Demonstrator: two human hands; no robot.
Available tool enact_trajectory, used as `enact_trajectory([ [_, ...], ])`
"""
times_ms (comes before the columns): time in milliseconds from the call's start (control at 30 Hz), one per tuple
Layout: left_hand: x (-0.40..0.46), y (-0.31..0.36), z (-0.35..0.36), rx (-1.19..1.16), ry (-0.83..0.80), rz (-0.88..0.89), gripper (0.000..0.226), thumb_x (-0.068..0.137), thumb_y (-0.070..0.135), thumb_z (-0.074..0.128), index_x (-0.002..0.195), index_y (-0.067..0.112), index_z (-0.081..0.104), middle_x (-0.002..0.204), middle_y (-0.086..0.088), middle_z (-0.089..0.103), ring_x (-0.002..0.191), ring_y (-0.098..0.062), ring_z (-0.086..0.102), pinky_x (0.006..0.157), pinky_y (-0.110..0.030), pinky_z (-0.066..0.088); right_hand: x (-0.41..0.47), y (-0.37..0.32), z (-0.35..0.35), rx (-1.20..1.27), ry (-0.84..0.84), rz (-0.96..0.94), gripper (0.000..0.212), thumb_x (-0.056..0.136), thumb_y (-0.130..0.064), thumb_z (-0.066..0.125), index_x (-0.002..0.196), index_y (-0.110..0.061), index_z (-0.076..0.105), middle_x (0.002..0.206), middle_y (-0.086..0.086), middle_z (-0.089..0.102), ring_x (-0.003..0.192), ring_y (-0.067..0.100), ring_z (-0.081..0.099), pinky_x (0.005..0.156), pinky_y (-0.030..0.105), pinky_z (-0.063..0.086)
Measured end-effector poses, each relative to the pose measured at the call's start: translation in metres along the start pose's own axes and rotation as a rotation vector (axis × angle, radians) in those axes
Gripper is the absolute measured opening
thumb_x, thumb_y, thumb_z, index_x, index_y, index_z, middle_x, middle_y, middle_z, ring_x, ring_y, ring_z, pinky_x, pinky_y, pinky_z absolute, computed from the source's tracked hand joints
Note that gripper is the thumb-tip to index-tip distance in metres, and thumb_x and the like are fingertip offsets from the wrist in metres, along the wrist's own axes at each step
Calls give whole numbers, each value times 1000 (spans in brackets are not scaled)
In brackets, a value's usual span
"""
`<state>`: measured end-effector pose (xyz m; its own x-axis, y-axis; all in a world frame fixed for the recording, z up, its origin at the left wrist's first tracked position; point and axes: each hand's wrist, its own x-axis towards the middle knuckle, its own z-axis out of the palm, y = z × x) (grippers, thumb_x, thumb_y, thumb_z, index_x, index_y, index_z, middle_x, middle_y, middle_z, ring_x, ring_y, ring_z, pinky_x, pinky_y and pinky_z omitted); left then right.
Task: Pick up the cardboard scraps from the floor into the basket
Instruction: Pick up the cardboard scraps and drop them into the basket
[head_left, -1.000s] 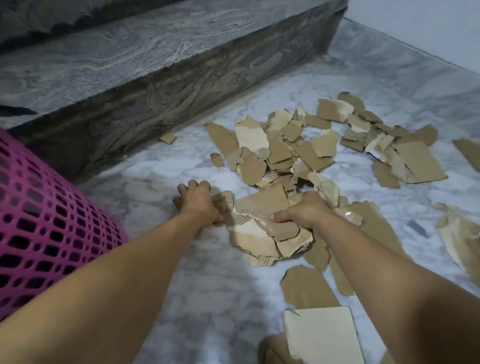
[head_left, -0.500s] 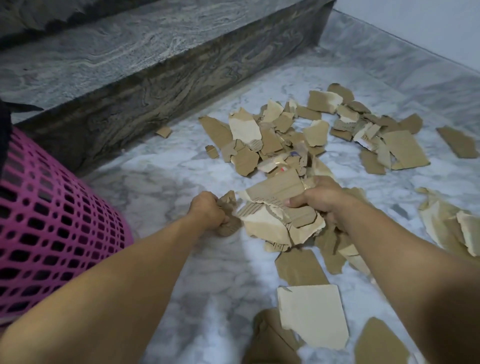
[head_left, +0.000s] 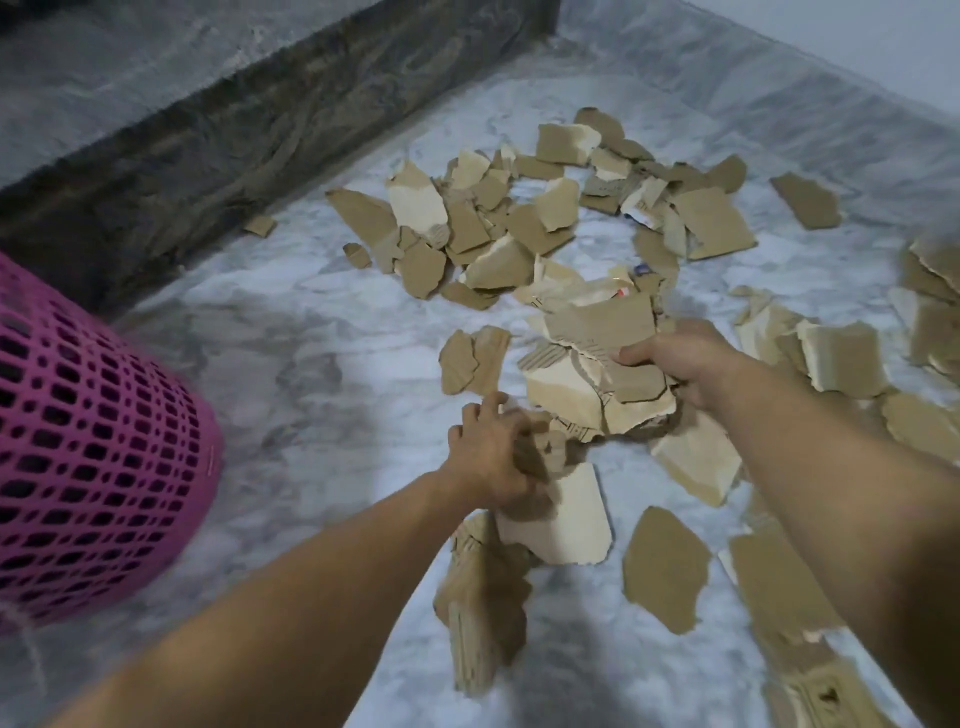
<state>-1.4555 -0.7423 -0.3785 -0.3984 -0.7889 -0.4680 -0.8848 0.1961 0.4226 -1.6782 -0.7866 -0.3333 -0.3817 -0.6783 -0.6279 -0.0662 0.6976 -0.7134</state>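
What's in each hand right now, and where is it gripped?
The right hand grips a bunch of cardboard scraps by its right edge. The left hand clutches smaller scraps against its palm.

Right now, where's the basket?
In the head view the pink basket sits at the far left edge on the marble floor, just below the dark stone step, left of the left hand.

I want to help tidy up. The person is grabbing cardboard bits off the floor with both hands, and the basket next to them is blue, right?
Not quite: the basket is pink, as the head view shows. The rest holds: the left hand and right hand both grip cardboard scraps.
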Motion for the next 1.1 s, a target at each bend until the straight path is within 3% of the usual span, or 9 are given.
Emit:
enact_trajectory([
  [100, 0, 16, 18, 173, -29, 1, 124, 51, 55, 83, 147, 24, 13, 145, -5, 18, 130, -30, 24, 105, -44, 28, -5, 16, -23, 45, 51, -7, 66, 65, 2, 84, 125, -7, 57, 98, 7, 72, 78, 23, 71, 55, 28, 58],
  [200, 2, 27, 28, 374, -51, -1, 138, 48, 55, 87, 150, 21, 0, 140, -8, 20, 126, -31, 26, 103, -45, 34, -5, 33, -46, 49, 87, 19, 55, 67, 2, 83, 118, -6, 63, 97, 7, 73, 83, 24, 70, 78, 38, 59],
  [367, 7, 34, 25, 382, -124, -120, 111, 47, 53, 89, 131, 19, 26, 127, -7, 32, 122, -28, 31, 100, -45, 37, -2, 54, -61, 25, 88, 48, 74, 53, -14, 93, 119, -9, 62, 106, 4, 73, 94, 25, 69, 88, 37, 54],
  [467, 7, 32, 21, 268, -163, -114, 97, 49, 46, 91, 127, 19, 39, 126, -5, 40, 120, -24, 38, 96, -38, 42, -6, 57, -59, 43, 90, 49, 58, 64, -9, 88, 115, -10, 59, 108, 3, 71, 96, 23, 66, 82, 32, 49],
  [567, 4, 22, 12, 29, -204, -130, 71, 52, 31, 93, 108, 19, 51, 113, 0, 56, 96, -16, 50, 75, -28, 44, -10, 54, -52, 77, 53, 80, 49, 69, -6, 85, 111, -7, 61, 104, 5, 71, 86, 21, 68, 61, 26, 47],
  [667, -1, 6, -6, -77, -210, -182, 60, 51, 29, 93, 89, 19, 49, 94, 1, 57, 84, -16, 52, 67, -25, 41, -15, 42, -43, 89, 3, 90, 53, 69, -3, 85, 116, -6, 62, 103, 8, 73, 86, 24, 70, 61, 27, 52],
  [833, -17, -19, -72, -273, -126, -251, 54, 49, 17, 95, 86, 15, 56, 92, -4, 62, 85, -24, 61, 61, -36, 56, -37, -1, -23, 90, -79, 25, 41, 72, 1, 82, 108, -7, 65, 98, 10, 73, 82, 23, 69, 62, 30, 54],
  [933, -38, -26, -126, -349, -52, -293, 50, 52, 9, 93, 82, 12, 53, 82, -5, 60, 72, -26, 62, 54, -46, 58, -51, -35, -8, 87, -119, -13, 48, 67, 0, 85, 110, -5, 65, 98, 12, 74, 84, 26, 72, 68, 37, 59],
  [1100, -88, -32, -213, -416, 103, -300, 49, 54, 7, 93, 80, 11, 52, 71, -5, 64, 56, -21, 64, 54, -44, 57, -93, -97, 21, 81, -233, -70, 45, 68, 1, 82, 110, -2, 66, 88, 14, 77, 81, 29, 74, 79, 48, 59],
])
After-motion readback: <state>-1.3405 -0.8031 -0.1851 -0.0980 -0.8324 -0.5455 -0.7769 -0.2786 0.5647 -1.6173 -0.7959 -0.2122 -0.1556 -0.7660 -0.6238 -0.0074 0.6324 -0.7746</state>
